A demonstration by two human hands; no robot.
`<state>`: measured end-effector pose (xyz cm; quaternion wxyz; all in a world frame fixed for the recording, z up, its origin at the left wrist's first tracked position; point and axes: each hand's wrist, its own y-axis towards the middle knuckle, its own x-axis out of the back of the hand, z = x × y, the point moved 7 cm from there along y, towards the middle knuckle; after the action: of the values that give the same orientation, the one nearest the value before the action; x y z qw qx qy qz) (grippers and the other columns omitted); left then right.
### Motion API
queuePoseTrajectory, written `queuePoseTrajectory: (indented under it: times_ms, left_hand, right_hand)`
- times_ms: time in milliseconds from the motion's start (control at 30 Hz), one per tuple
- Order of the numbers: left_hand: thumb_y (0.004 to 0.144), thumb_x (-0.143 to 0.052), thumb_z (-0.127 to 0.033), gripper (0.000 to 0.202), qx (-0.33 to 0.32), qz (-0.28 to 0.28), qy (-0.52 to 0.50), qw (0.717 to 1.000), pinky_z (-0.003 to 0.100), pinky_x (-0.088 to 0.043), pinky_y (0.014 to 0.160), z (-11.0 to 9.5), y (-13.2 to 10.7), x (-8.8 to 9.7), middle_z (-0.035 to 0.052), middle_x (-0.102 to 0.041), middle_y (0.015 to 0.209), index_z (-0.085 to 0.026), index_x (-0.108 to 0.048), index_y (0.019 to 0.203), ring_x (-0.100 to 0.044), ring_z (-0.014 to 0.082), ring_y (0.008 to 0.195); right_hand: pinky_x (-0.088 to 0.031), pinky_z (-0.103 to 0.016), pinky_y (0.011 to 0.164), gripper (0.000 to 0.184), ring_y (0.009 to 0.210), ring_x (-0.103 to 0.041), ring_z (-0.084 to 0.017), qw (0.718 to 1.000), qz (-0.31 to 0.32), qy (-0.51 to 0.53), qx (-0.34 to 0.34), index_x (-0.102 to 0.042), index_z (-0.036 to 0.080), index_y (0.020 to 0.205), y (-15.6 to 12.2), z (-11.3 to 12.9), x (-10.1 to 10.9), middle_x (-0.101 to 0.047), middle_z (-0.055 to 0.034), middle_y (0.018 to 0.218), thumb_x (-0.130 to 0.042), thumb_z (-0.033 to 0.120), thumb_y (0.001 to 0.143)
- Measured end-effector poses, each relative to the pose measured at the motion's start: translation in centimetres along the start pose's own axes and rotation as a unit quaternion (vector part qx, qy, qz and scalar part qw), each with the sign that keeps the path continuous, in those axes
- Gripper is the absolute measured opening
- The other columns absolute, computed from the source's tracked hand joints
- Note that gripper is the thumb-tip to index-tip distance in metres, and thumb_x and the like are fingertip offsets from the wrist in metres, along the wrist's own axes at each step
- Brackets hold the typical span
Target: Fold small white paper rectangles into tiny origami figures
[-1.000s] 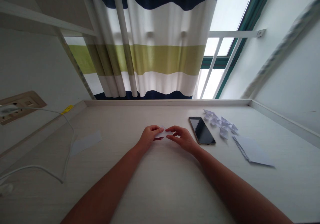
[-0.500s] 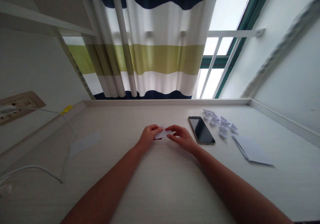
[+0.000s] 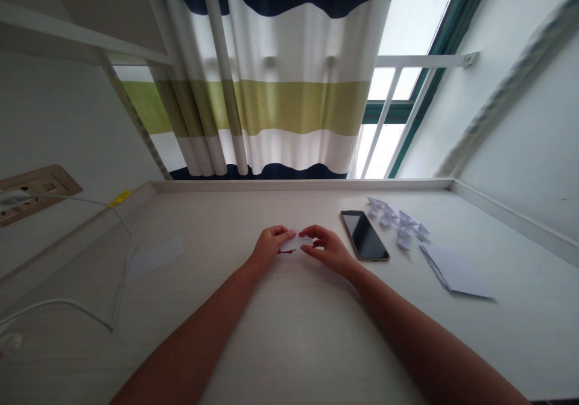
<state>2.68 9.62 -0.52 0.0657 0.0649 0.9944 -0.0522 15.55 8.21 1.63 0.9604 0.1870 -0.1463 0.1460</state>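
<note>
A small folded piece of white paper [image 3: 295,243] is held between my two hands, just above the middle of the table. My left hand [image 3: 271,243] grips its left end, thumb on top and fingers beneath. At the right end, my right hand [image 3: 329,248] has its thumb and index finger curled about the paper's edge. Several small folded white paper shapes [image 3: 406,218] lie in a cluster to the right. In front of them rests a stack of white paper sheets [image 3: 461,270].
A smartphone [image 3: 364,235] lies right of my hands. At the left are a white paper strip [image 3: 156,259], a white cable [image 3: 131,236] and a wall socket [image 3: 40,191]. A raised rim [image 3: 298,185] bounds the table's far edge, with a striped curtain [image 3: 289,106] behind.
My right fingers have shifted very slightly at the paper's right end. The left hand and everything on the table stay where they were.
</note>
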Motion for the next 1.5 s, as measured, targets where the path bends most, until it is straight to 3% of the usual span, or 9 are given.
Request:
queuePoseTrajectory:
  times_ms: [767, 900, 1067, 1200, 1367, 1500]
  left_hand:
    - [0.055, -0.067, -0.03, 0.019, 0.053, -0.004, -0.029, 0.998, 0.021, -0.041, 0.05, 0.3, -0.4, -0.2, -0.0002, -0.055, 0.058, -0.013, -0.058, 0.058, -0.051, 0.0092, 0.054]
    - [0.055, -0.066, -0.033, 0.022, 0.029, -0.009, -0.001, 1.0, 0.022, -0.041, 0.05, 0.2, -0.2, -0.1, -0.0016, -0.052, 0.054, -0.014, -0.055, 0.054, -0.049, 0.0097, 0.051]
    - [0.061, -0.062, -0.035, 0.024, -0.081, -0.022, 0.107, 0.991, 0.021, -0.033, 0.048, -0.9, 0.0, 0.0, -0.0042, -0.045, 0.048, -0.015, -0.051, 0.051, -0.043, 0.0085, 0.048]
    - [0.064, -0.06, -0.036, 0.025, -0.142, -0.022, 0.171, 0.975, 0.02, -0.03, 0.049, -1.6, -0.5, -0.3, -0.0043, -0.044, 0.049, -0.016, -0.051, 0.051, -0.041, 0.0087, 0.05]
    - [0.065, -0.059, -0.037, 0.025, -0.159, -0.023, 0.19, 0.969, 0.021, -0.031, 0.05, -1.9, -0.8, -0.4, -0.0037, -0.046, 0.051, -0.017, -0.052, 0.052, -0.042, 0.0098, 0.052]
    - [0.064, -0.059, -0.036, 0.025, -0.151, -0.02, 0.182, 0.971, 0.021, -0.03, 0.05, -1.9, -0.7, -0.4, -0.0045, -0.043, 0.049, -0.016, -0.05, 0.05, -0.039, 0.009, 0.051]
  right_hand:
    - [-0.051, -0.029, 0.065, 0.024, 0.078, -0.058, -0.015, 0.992, -0.01, -0.089, 0.09, -0.056, 0.019, 0.092, -0.5, 1.6, -0.1, -0.062, -0.0052, 0.091, -0.061, 0.019, 0.068]
    - [-0.05, -0.029, 0.067, 0.023, 0.08, -0.057, -0.015, 0.997, 0.002, -0.045, 0.056, -0.056, 0.019, 0.09, -0.3, 1.0, -0.3, -0.06, -0.004, 0.09, -0.06, 0.018, 0.068]
    - [-0.047, -0.028, 0.066, 0.021, 0.076, -0.054, -0.014, 0.996, 0.023, 0.075, -0.042, -0.054, 0.019, 0.082, 0.2, -1.0, -0.6, -0.055, 0.0, 0.081, -0.064, 0.02, 0.064]
    - [-0.043, -0.028, 0.07, 0.023, 0.073, -0.052, -0.013, 0.987, 0.032, 0.137, -0.075, -0.054, 0.02, 0.078, 0.2, -1.5, -0.6, -0.054, 0.002, 0.077, -0.067, 0.021, 0.059]
    - [-0.042, -0.026, 0.067, 0.025, 0.071, -0.051, -0.012, 0.981, 0.024, 0.167, -0.096, -0.054, 0.019, 0.074, 0.0, -1.1, -0.6, -0.054, 0.0029, 0.074, -0.07, 0.022, 0.056]
    - [-0.042, -0.025, 0.061, 0.02, 0.062, -0.049, -0.01, 0.979, 0.015, 0.168, -0.112, -0.055, 0.018, 0.072, 0.1, -1.0, -0.6, -0.054, 0.003, 0.071, -0.067, 0.027, 0.06]
